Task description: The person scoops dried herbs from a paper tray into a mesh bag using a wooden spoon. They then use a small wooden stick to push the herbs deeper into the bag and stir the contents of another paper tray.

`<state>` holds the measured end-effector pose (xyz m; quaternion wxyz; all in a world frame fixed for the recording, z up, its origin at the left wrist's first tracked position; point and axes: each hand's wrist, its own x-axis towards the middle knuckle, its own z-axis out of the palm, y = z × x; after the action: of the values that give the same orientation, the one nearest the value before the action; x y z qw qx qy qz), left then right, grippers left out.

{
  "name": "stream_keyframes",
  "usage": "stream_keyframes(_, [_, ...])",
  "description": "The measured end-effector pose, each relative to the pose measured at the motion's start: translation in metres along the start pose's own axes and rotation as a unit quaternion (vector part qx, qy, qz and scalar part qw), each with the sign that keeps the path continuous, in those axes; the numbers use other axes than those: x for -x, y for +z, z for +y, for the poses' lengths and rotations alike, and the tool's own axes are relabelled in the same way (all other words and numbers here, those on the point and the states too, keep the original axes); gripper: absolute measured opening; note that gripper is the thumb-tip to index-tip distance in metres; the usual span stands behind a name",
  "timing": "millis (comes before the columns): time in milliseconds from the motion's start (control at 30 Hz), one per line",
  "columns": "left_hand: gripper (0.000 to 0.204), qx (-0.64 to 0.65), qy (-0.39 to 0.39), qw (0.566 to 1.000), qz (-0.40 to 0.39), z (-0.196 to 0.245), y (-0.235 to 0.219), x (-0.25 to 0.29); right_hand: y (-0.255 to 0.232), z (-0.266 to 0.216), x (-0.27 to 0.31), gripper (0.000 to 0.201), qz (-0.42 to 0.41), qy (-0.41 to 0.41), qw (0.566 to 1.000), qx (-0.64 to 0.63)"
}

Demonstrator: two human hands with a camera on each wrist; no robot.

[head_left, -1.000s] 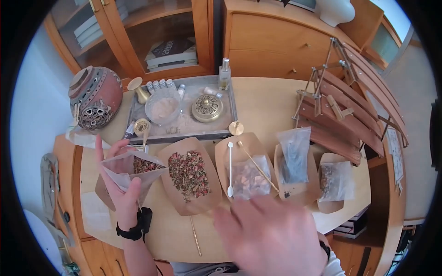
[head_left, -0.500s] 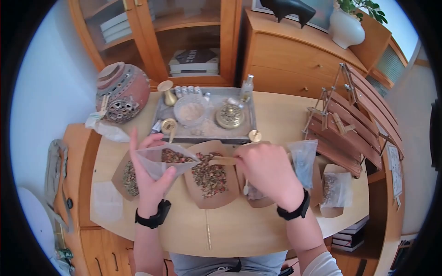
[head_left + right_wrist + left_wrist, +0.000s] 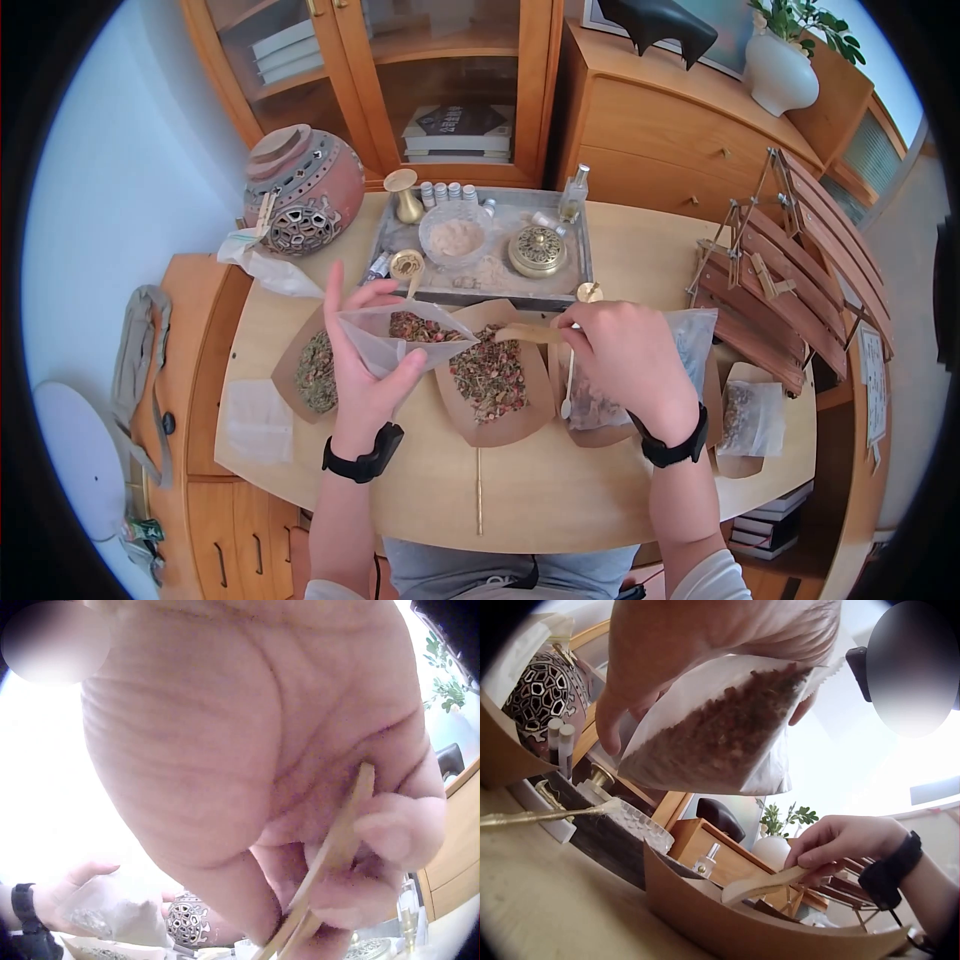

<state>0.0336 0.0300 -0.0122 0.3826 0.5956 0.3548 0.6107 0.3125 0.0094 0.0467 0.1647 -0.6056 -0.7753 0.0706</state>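
Observation:
My left hand (image 3: 370,400) grips a translucent pouch (image 3: 365,342) between thumb and fingers, its mouth spread wide. Dried red and green flower bits fill its lower part in the left wrist view, where the pouch (image 3: 712,735) hangs above the table. My right hand (image 3: 630,350) pinches a pale wooden scoop (image 3: 525,333) by its handle. The scoop's rounded end (image 3: 742,891) points left, low over a brown paper tray (image 3: 465,432) of dried petals and leaves (image 3: 490,385). In the right wrist view, fingers curl round the scoop's handle (image 3: 352,825).
Left of that stands another tray with green herbs (image 3: 318,372). Further right are bagged materials, including a blue-grey bag (image 3: 692,345). A grey tray (image 3: 480,296) behind bears a glass bowl (image 3: 455,240) and brass burner (image 3: 537,250). A slatted wooden rack (image 3: 750,310) stands at the right.
My right hand has moved from close to the camera to the petal tray, with the scoop now showing in it. The left hand still holds the pouch, and the head view has shifted.

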Motion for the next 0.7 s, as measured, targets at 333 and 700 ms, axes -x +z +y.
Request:
stream_keyframes(333, [0.115,-0.010,-0.008,1.000,0.004,0.002,-0.001,-0.001,0.001,0.004,0.006,0.016,-0.050,-0.002,0.997,0.056])
stream_keyframes(700, [0.117,0.011,-0.020,1.000,0.001,0.006,0.002,0.000,0.017,-0.002,-0.001,0.013,-0.016,-0.085,0.996,-0.018])
